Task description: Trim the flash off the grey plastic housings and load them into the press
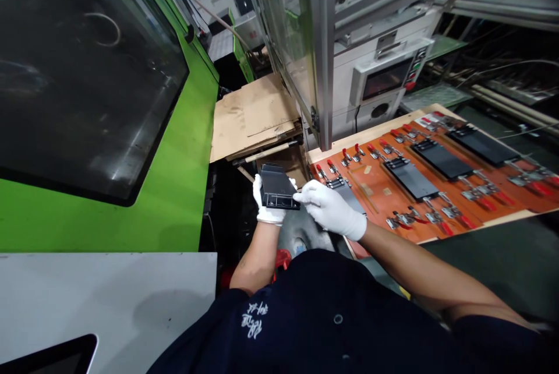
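A black plastic part (278,183), roughly rectangular with a ribbed near end, lies tilted in my left hand (267,211). That hand wears a white glove and wraps the part from below and from its left side. My right hand (328,206), also gloved in white, has its fingers drawn together at the part's near right corner. Whether those fingertips pinch the corner itself or some small thing cannot be made out. Both hands are in front of my body, left of the orange fixture board.
On the right, an orange board (379,187) carries several dark panels (413,179) under red-handled toggle clamps. Flattened cardboard (253,109) is stacked ahead. A green machine (186,129) with a dark window fills the left. An aluminium frame post (322,71) stands close beyond the hands.
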`<state>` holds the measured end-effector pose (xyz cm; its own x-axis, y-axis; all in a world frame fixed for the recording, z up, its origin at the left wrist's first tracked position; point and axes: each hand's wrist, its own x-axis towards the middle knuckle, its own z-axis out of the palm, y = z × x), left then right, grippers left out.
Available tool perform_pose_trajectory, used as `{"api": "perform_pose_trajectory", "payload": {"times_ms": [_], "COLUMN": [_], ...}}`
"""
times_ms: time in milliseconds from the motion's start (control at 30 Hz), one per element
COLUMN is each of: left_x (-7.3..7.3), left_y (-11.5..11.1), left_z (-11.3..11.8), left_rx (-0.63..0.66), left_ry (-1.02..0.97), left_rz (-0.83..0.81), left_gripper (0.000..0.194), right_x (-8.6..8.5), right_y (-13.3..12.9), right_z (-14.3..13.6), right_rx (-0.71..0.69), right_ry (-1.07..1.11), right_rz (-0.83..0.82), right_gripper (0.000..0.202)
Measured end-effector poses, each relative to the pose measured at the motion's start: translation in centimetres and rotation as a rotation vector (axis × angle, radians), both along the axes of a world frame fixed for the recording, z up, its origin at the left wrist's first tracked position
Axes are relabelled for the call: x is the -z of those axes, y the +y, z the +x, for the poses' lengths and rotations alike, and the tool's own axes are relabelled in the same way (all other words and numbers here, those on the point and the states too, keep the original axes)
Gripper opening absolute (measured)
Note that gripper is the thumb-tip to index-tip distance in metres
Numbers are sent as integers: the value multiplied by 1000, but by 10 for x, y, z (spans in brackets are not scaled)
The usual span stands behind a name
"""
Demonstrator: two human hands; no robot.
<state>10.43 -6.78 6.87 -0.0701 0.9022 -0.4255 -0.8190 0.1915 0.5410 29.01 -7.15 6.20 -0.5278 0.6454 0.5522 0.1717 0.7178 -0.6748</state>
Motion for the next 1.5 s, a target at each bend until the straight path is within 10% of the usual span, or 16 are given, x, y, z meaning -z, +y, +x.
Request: {"api": "perform_pose_trajectory", "payload": {"times_ms": [1033,1500], "left_x": [-12,-35], "left_y": [4,7], "left_z": [24,-12], "left_rx": [-62,-192], "left_ry": [2,72], "left_rz": [-108,378], "left_gripper": [72,69], "right_x": [-8,-3], "right_y": [4,-22], "right_z": [-6,27], "right_rx": [27,236], "right_ry": [69,135], "right_rz": [16,21], "right_gripper": [22,29]}}
